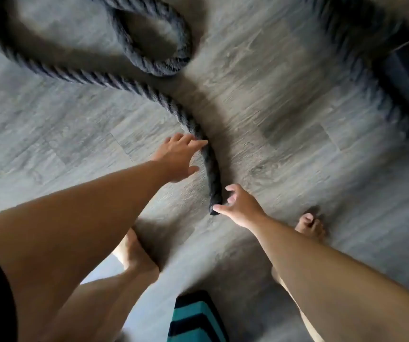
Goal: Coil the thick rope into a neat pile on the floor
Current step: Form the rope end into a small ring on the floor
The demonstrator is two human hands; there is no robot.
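A thick dark twisted rope (114,81) snakes over the grey wood-look floor (285,99). It loops at the top, curves across the left, and ends near the middle just in front of my feet. My left hand (177,156) reaches down beside the rope's last stretch, fingers spread, fingertips at or just touching the rope's left side. My right hand (240,208) hovers at the rope's end, fingers apart, thumb tip against the tip of the rope. Neither hand has closed around it. The picture is motion-blurred.
Another blurred dark length of rope (351,53) runs down the right side past a dark object (406,77) at the right edge. My bare feet (309,225) stand just behind the rope's end. A teal and black striped thing (196,317) lies at the bottom.
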